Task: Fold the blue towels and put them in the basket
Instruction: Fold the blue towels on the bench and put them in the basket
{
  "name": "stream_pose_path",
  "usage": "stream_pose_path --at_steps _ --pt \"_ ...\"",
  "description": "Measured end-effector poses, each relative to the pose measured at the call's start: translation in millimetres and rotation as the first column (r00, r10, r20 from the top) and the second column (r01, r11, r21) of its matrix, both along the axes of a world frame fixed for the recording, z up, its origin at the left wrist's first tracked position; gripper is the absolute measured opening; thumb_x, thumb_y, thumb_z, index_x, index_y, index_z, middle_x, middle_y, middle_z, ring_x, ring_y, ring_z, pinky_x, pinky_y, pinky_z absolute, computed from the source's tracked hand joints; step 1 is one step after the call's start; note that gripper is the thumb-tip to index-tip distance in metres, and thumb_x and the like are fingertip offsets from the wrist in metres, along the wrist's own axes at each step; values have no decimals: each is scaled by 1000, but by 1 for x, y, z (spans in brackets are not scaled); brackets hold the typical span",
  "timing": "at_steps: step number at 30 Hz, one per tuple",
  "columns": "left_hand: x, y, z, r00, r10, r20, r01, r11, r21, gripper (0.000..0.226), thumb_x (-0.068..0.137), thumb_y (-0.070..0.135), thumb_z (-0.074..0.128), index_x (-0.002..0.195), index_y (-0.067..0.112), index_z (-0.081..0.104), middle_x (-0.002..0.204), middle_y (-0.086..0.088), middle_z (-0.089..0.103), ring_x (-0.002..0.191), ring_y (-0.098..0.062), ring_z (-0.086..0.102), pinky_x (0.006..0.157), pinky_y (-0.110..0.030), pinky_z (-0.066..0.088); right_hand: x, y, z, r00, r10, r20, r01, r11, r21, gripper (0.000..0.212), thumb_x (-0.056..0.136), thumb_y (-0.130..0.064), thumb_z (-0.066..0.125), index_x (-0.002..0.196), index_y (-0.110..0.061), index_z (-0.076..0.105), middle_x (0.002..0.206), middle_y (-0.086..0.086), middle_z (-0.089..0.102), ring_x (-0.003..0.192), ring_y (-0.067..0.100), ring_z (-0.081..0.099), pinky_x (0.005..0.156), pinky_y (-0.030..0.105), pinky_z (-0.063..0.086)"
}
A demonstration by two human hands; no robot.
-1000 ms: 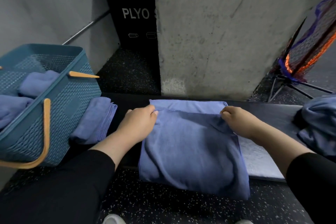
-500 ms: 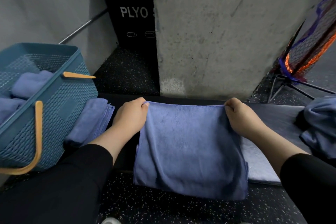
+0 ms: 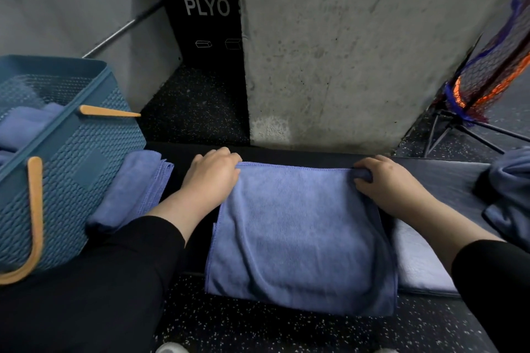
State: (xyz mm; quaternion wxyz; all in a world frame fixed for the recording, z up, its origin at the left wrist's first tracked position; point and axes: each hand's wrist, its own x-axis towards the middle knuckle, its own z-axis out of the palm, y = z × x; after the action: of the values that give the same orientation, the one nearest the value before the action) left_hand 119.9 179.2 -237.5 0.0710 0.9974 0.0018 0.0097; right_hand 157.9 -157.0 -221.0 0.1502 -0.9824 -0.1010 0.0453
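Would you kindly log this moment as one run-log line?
step: folding | left hand: grips towel far-left corner | right hand: grips far-right corner | basket: holds towels | folded towel: beside basket

The towel (image 3: 298, 235) in the middle is periwinkle blue and plain, and the folded towel (image 3: 132, 189) beside the basket has the same colour. The basket (image 3: 86, 169) is teal with a woven pattern, and its handles (image 3: 35, 218) are light orange-tan. The floor (image 3: 258, 327) is black with small white speckles. The box (image 3: 206, 8) behind is black with white letters "PLYO". The net (image 3: 493, 71) is dark blue mesh with orange. The sleeves (image 3: 114, 281) are black. The pillar (image 3: 344, 51) is grey, mottled concrete.
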Motion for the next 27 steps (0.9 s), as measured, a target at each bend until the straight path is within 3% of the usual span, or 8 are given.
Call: stream_pose_path --at_steps 5,8,13,15,17,19,23,27 --pt "-13 0 7 999 10 43 -8 999 -36 22 104 26 43 115 20 61 111 3 60 107 -21 54 92 -40 38 -6 3 6 999 -31 -32 32 999 34 13 85 -18 65 98 -15 65 98 7 66 91 28 58 70 29 32" --pt "-21 3 20 997 58 49 -47 978 -202 21 105 25 44 111 19 63 111 2 62 106 -23 57 91 -39 41 -10 -1 21 994 -103 -42 110 969 223 9 83 -15 67 86 -19 59 78 -1 62 76 21 55 61 31 37" --pt "-43 9 56 985 145 94 -94 905 -414 18 104 25 50 107 17 66 102 -1 69 98 -23 61 86 -41 48 -27 -6 62 994 -108 -27 104 813 573 21 84 -7 72 98 -21 66 90 -2 72 81 17 63 78 33 50" --pt "-55 9 72 982 143 121 -78 899 -431 18 104 24 50 107 16 66 100 -3 69 98 -25 61 86 -42 48 -36 -11 76 996 -87 -8 77 828 555 6 86 -15 74 87 -20 71 76 -7 70 72 15 59 69 33 48" --pt "-69 8 87 979 135 156 -58 905 -422 18 104 22 50 107 15 66 98 -2 67 97 -24 60 81 -37 44 -47 -16 91 997 -72 10 55 839 541 14 86 -23 76 75 -16 69 62 -8 61 64 14 51 63 34 44" --pt "-83 6 106 958 156 241 -33 894 -447 17 104 20 50 107 15 66 94 2 65 93 -20 58 75 -31 37 -61 -17 108 997 -69 34 30 755 655 16 87 -21 76 76 -15 66 66 -3 64 66 13 54 67 38 48" --pt "-108 4 145 902 232 365 21 820 -572 14 104 21 50 102 20 63 84 3 65 80 -16 56 70 -31 37 -94 -16 148 992 -80 103 -50 496 867 21 93 -12 70 76 -23 63 74 -4 67 70 9 57 64 28 50" --pt "-126 2 163 866 237 441 77 807 -585 13 105 22 48 101 23 60 72 10 58 68 -1 51 66 -30 39 -118 -17 174 980 -90 176 -115 463 879 22 93 -13 69 76 -24 63 71 -9 65 66 5 55 59 20 48"
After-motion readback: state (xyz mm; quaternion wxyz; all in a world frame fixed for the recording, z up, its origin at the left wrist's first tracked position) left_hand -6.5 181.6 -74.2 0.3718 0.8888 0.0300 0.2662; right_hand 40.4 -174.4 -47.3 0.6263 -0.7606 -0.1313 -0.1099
